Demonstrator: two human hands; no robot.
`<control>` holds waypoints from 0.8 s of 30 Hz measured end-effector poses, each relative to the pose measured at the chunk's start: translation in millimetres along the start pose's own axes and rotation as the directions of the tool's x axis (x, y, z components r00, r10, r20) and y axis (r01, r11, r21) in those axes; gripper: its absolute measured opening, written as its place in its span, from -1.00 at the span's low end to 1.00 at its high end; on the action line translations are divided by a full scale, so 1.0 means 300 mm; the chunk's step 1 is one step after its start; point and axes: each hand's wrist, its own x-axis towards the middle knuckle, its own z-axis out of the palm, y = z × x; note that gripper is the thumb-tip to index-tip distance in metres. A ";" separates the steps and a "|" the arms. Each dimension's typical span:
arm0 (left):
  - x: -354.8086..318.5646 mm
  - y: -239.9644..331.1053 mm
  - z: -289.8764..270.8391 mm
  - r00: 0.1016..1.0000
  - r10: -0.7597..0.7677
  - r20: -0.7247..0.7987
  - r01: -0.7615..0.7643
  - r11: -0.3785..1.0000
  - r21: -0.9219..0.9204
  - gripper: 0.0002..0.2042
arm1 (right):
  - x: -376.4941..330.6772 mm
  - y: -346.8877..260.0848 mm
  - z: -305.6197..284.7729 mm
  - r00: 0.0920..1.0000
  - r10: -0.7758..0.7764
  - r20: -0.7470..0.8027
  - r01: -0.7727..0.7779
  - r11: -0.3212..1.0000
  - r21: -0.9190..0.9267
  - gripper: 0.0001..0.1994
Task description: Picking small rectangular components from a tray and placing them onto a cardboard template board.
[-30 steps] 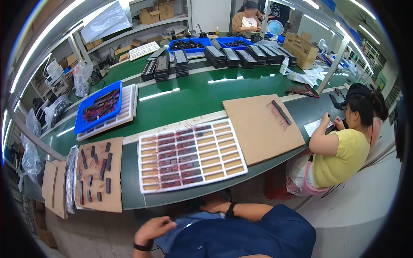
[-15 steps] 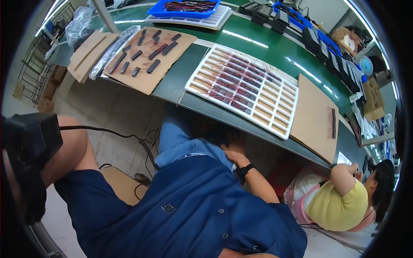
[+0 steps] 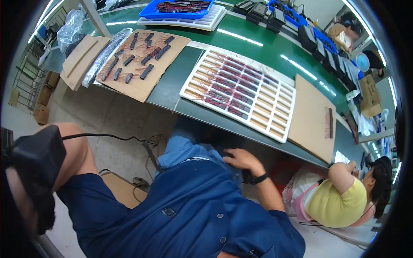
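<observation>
My right hand [image 3: 243, 159], with a black band at the wrist, is raised just above my lap below the table edge. Its fingers are loosely bent and a little apart, and no object shows in them. On the left my bare forearm [image 3: 73, 150] rises behind a black device [image 3: 38, 150] with a cable. My left hand itself is out of sight there. Nearest on the table lies a white compartment tray [image 3: 291, 116], partly filled with dark strips with thin red wires [image 3: 232, 88]. Its right-hand compartments hold no strips.
Left of the tray, a cardboard sheet [image 3: 170, 64] bears several dark wired blocks. Another cardboard sheet [image 3: 309, 112] on the right carries one wired strip [image 3: 330, 123]. A blue bin [image 3: 148, 10] sits on stacked white trays behind. A person in yellow [image 3: 335, 204] sits at my right.
My right hand has lifted off my thigh and moved slightly right, its fingers turning leftward. The view has shifted slightly, and the black device sits lower and further right in it.
</observation>
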 end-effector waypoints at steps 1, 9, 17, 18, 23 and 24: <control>0.156 0.059 0.202 0.998 0.008 0.066 -0.009 1.000 0.026 -0.88 | -0.062 -0.100 -0.105 0.990 -0.066 0.127 0.035 0.973 0.229 -0.41; 0.361 0.236 0.469 0.983 -0.010 0.184 -0.022 0.985 0.170 -0.90 | -0.085 0.138 0.024 0.984 0.177 -0.023 -0.123 0.764 0.634 -0.69; 0.184 -0.641 0.762 0.267 -0.158 0.951 0.588 0.808 -0.031 -0.80 | -0.199 0.368 0.249 0.970 0.237 0.056 -0.210 0.700 0.683 -0.88; -0.069 -0.875 0.782 0.184 -0.320 0.930 0.758 0.649 0.073 -0.76 | -0.132 0.359 0.194 0.969 0.248 -0.002 -0.187 0.737 0.649 -0.88; -0.874 -1.183 0.769 0.113 -0.793 0.599 0.854 0.386 0.350 -0.66 | -0.071 0.331 -0.134 0.873 0.344 -0.347 -0.163 0.875 0.457 -0.88; -0.993 -1.214 0.754 -0.054 -0.777 0.627 0.774 0.364 0.518 -0.67 | -0.084 0.330 -0.198 0.837 0.355 -0.417 -0.172 0.893 0.416 -0.87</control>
